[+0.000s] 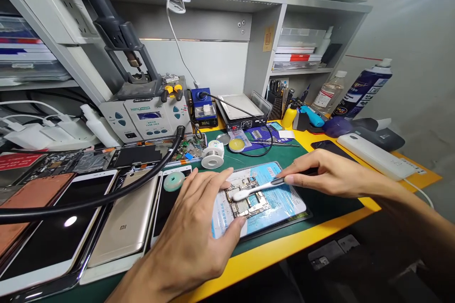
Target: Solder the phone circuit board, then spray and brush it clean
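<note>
A toothbrush (258, 189) with a white head and a dark handle lies pinched between the fingers of my right hand (325, 173). Its head rests over a phone circuit board (262, 204), whose bristles side I cannot see. Thumb and fingers of my left hand (199, 227) press on the board's near and far left edges, steadying it. Under the board is a flat blue and white printed pad (286, 203), shaped like a large phone. The pad sits on a green mat (334, 203).
Several phones, among them a gold one (124, 220), lie at the left. A thick black hose (106, 201) crosses above them from a rework station (152, 118). Beyond the pad stand a solder spool (212, 157) and a yellow flux tin (236, 145). A white power bank (377, 156) lies right.
</note>
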Demonstrator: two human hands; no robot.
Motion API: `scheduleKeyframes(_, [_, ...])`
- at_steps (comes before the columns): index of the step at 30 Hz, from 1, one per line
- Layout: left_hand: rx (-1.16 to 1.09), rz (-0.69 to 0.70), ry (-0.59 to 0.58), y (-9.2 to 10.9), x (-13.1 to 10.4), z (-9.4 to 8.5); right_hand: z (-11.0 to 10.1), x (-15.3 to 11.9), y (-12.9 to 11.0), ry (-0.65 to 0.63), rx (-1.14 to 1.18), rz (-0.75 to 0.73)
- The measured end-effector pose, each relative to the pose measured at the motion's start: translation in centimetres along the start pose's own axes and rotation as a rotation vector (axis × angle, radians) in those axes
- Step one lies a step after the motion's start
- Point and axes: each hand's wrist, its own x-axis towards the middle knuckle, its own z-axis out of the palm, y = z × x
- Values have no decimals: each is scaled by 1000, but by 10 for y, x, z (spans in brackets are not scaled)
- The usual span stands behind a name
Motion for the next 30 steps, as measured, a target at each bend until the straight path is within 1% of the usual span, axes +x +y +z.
scheduleKeyframes(3, [-7, -1, -2, 0, 0, -1, -8, -4, 1, -2, -64, 44])
scheduleKeyframes(7, [-11, 10, 11, 0, 0, 0, -2, -4, -6, 29, -42, -7])
scheduleKeyframes(9, [-8, 11, 20, 0, 0, 0, 0, -5, -8, 40, -42, -10])
scheduleKeyframes(13, [-6, 23, 5, 0, 1, 0, -11, -19, -3, 38, -102, 69])
scheduleKeyframes(16, [-14, 18, 4, 0, 1, 0, -16, -29, 2, 91, -110, 79])
scheduleKeyframes(19, [-19, 11, 14, 0, 1, 0, -7, -30, 1, 124, -71, 60])
scheduleKeyframes(21, [-17, 13, 13, 0, 0, 0, 2, -25, -2, 130, -64, 32])
scheduleKeyframes(24, [-13, 21, 3, 0, 0, 0, 14, -16, -6, 190, -94, -44])
scheduleKeyframes(27, [-14, 25, 8, 0, 0, 0, 16, -13, -6, 210, -82, -66])
scheduleKeyframes(30, [-18, 16, 13, 0, 0, 1, 10, -21, -1, 169, -44, 3])
